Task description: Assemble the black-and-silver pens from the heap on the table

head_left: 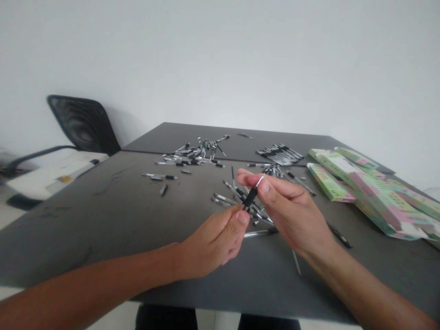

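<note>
A pen (250,197) with a black grip is held up, tilted, between my two hands over the near part of the table. My left hand (218,236) is closed around its lower end, thumb on top. At the upper end, the thumb and fingers of my right hand (292,208) pinch the pale, shiny tip. Behind and below the hands lies a loose heap of pens and pen parts (223,200), partly hidden by my fingers. One clear pen barrel (257,233) rests just beyond my left hand.
More pens lie in a scattered pile (202,150) at the back left, and a neat row of pens (280,154) sits at the back right. Green and pink cardboard boxes (371,188) are stacked on the table's (113,215) right side. A black mesh chair (84,121) stands left.
</note>
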A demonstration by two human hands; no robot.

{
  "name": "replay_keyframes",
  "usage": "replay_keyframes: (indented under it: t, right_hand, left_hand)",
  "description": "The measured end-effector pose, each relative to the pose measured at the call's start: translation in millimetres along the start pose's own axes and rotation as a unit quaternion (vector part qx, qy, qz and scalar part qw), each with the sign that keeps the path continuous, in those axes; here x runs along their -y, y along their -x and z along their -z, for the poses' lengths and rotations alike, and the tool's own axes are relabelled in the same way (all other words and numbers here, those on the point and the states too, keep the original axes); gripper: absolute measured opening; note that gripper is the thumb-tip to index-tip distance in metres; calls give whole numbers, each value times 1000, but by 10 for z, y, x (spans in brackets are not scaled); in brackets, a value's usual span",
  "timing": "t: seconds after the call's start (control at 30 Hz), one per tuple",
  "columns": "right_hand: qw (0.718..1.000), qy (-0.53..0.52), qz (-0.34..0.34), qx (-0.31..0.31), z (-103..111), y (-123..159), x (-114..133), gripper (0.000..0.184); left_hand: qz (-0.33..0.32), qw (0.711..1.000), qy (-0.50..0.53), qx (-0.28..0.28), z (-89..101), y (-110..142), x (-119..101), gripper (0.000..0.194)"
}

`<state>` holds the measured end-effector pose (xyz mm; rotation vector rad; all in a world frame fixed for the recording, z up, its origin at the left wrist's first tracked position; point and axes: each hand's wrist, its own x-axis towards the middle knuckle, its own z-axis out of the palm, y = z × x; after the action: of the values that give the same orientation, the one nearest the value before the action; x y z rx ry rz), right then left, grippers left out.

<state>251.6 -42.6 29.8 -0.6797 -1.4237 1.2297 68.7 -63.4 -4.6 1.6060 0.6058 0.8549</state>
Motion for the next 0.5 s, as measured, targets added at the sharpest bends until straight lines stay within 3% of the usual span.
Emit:
replay_keyframes:
  t: [0.2, 0.4, 0.5]
  right_hand:
    - [999, -14, -18, -29, 3, 1, -4, 16]
    - [999, -33, -21, 25, -11, 3, 8, 20]
    - [1000, -17, -20, 11, 13, -13, -1, 18]
  left_hand:
    - [0, 1000, 6, -1, 13, -2, 17, 52]
    - [5, 1000, 28, 6, 12, 13, 19, 52]
    - [8, 1000, 27, 4, 11, 2, 23, 51]
